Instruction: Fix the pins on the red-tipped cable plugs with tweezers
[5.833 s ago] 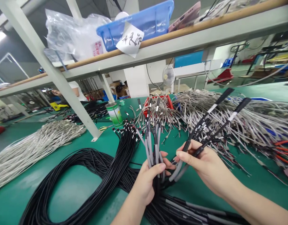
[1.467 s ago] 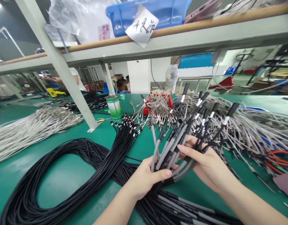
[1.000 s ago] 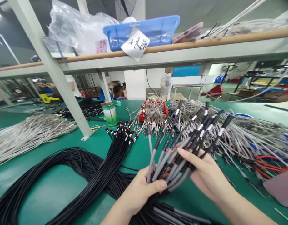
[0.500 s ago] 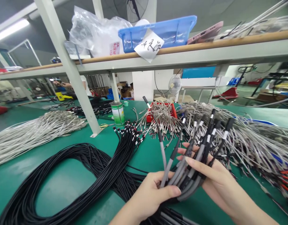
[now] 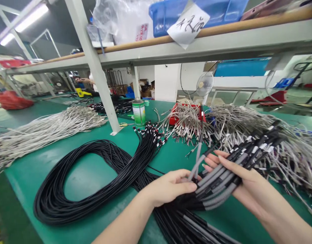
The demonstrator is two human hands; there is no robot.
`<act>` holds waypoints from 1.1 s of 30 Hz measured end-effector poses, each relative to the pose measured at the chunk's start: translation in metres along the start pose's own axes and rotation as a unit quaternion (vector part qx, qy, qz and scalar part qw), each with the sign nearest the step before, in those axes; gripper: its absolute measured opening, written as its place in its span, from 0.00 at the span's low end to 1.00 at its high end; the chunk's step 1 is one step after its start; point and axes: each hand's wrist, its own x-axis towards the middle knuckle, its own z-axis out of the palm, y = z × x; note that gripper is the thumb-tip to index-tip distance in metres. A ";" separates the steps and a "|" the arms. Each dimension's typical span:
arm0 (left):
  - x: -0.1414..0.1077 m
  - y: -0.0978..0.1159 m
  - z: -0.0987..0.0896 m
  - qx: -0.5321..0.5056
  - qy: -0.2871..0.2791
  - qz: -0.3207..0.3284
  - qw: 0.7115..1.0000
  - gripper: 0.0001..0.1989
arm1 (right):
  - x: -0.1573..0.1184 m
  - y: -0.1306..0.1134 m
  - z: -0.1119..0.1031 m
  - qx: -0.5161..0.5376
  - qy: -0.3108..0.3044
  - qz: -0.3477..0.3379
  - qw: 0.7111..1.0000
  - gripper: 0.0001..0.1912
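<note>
My left hand (image 5: 175,184) pinches a bunch of black cables with grey ribbed sleeves (image 5: 219,181), thumb on top near the middle of the bench. Farther right, my right hand (image 5: 237,173) curls round the same bunch from beneath, its thumb across the top and fingertips showing on the far side. The black ends with white bands fan out to the upper right. One sleeved cable (image 5: 200,142) stands upright apart from the others. Below my hands more sleeved cables spread toward the front edge. A large coil of black cables (image 5: 51,176) lies to the left.
Piles of grey wires lie left (image 5: 57,125) and right (image 5: 237,118); others fill a red bin (image 5: 174,119). A green-and-white can (image 5: 138,113) and scissors (image 5: 125,124) sit by the shelf post (image 5: 101,81). Overhead, the shelf (image 5: 151,54) carries a blue bin (image 5: 166,20). A person works far left.
The cable ends have tipped over from near upright to lean right, with my right hand moving right along them. My left hand keeps its hold. The camera view has shifted left and down.
</note>
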 end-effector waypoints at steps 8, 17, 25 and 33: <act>0.006 -0.004 -0.011 0.003 0.044 -0.007 0.999 0.15 | 0.006 0.001 -0.002 0.003 -0.010 -0.004 1.000 0.11; 0.006 -0.010 -0.006 0.203 0.105 0.081 0.970 0.31 | 0.034 -0.007 -0.001 -0.082 0.031 -0.043 0.995 0.13; 0.005 -0.014 -0.010 0.432 0.155 0.128 0.879 0.17 | 0.062 -0.017 -0.052 -0.414 0.151 -0.129 0.888 0.13; 0.010 -0.007 -0.019 0.490 0.216 0.124 0.835 0.09 | -0.027 -0.005 -0.089 -0.617 -0.017 -0.103 0.780 0.18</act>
